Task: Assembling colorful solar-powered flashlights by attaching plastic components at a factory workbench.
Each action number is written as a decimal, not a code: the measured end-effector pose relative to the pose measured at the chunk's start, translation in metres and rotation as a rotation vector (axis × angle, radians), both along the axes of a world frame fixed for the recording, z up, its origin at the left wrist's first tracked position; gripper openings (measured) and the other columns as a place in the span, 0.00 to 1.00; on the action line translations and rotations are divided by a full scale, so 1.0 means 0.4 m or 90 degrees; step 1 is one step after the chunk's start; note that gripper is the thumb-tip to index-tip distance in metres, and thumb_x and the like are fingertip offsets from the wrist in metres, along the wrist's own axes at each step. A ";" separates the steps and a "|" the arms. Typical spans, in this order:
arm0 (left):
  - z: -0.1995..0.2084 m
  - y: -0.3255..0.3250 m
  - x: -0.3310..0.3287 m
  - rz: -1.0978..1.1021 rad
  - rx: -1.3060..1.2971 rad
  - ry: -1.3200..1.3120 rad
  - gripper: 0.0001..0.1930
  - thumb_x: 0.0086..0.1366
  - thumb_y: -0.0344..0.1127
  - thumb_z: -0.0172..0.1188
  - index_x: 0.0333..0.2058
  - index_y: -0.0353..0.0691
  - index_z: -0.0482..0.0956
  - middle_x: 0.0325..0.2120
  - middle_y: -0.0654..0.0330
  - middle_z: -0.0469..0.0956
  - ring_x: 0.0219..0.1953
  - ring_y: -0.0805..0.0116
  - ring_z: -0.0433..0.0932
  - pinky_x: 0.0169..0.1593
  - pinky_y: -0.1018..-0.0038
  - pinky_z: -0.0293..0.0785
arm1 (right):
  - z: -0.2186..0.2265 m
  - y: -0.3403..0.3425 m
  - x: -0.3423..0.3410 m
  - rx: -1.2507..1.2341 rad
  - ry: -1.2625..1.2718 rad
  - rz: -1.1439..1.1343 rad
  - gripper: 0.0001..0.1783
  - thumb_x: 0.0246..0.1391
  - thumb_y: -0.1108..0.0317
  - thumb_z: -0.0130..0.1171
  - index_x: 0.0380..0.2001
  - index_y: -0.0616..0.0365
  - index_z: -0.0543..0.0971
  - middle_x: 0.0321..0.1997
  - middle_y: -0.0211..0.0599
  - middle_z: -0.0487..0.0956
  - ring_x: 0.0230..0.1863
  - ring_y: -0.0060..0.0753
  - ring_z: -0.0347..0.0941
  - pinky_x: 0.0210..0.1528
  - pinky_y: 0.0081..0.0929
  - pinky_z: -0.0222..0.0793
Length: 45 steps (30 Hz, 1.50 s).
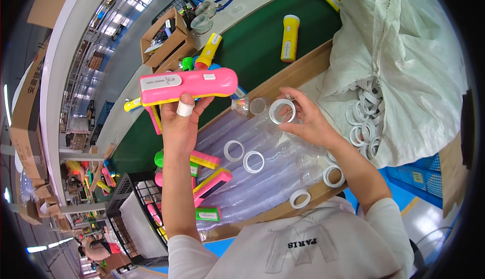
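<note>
My left hand [178, 125], its thumb wrapped in white tape, is closed around a pink flashlight [194, 84] with a yellow underside. The flashlight lies sideways, with a light grey panel and a small white button facing up. To the right, my right hand [314, 126] pinches a white plastic ring [272, 113] between thumb and fingers, apart from the flashlight. Below both hands, a cardboard box [275, 218] holds long nested stacks of clear plastic cups [242, 178]. Several loose white rings lie on these stacks, two of them near the middle.
A white woven sack [399, 51] spills white rings at the right, above a blue crate [417, 178]. Yellow flashlights [290, 39] lie on the green belt [257, 31]. A small carton [169, 41] of tools stands at the back left. A black crate [124, 218] is lower left.
</note>
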State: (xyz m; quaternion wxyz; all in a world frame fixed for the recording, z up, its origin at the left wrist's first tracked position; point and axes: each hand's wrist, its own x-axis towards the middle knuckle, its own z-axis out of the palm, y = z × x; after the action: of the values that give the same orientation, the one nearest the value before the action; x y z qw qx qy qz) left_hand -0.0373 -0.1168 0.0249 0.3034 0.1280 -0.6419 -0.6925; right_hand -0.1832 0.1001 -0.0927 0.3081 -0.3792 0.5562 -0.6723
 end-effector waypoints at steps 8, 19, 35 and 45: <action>0.031 0.139 0.068 -0.169 -0.160 -0.042 0.34 0.52 0.40 0.72 0.56 0.36 0.68 0.55 0.54 0.70 0.57 0.65 0.70 0.58 0.69 0.68 | 0.061 -0.002 0.066 0.020 -0.054 0.090 0.46 0.42 0.80 0.69 0.63 0.53 0.57 0.57 0.38 0.67 0.57 0.30 0.68 0.57 0.29 0.68; -0.010 0.133 0.105 -0.260 -0.154 -0.047 0.33 0.52 0.34 0.70 0.55 0.36 0.68 0.54 0.50 0.71 0.53 0.60 0.74 0.53 0.67 0.73 | 0.025 0.009 0.044 0.030 0.027 0.119 0.24 0.41 0.71 0.72 0.43 0.59 0.73 0.42 0.32 0.77 0.41 0.22 0.73 0.47 0.24 0.70; -0.097 0.214 0.157 -0.049 -0.042 -0.016 0.31 0.55 0.39 0.70 0.54 0.37 0.65 0.52 0.50 0.69 0.55 0.57 0.72 0.55 0.64 0.72 | 0.114 0.058 0.053 -0.004 -0.089 0.178 0.42 0.39 0.71 0.74 0.58 0.55 0.63 0.52 0.32 0.68 0.55 0.26 0.68 0.58 0.26 0.64; -0.192 0.342 0.188 0.055 -0.033 0.076 0.36 0.53 0.44 0.72 0.54 0.36 0.62 0.55 0.44 0.69 0.59 0.55 0.68 0.60 0.59 0.65 | 0.145 0.035 0.132 -0.213 0.053 0.015 0.19 0.54 0.71 0.57 0.50 0.60 0.69 0.44 0.34 0.71 0.47 0.24 0.67 0.52 0.24 0.63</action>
State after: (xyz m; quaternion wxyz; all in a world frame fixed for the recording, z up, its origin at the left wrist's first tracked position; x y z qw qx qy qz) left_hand 0.0379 0.0199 -0.0521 0.3739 0.1063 -0.6344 -0.6682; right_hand -0.1303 0.1141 -0.0349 0.2257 -0.4592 0.4443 -0.7353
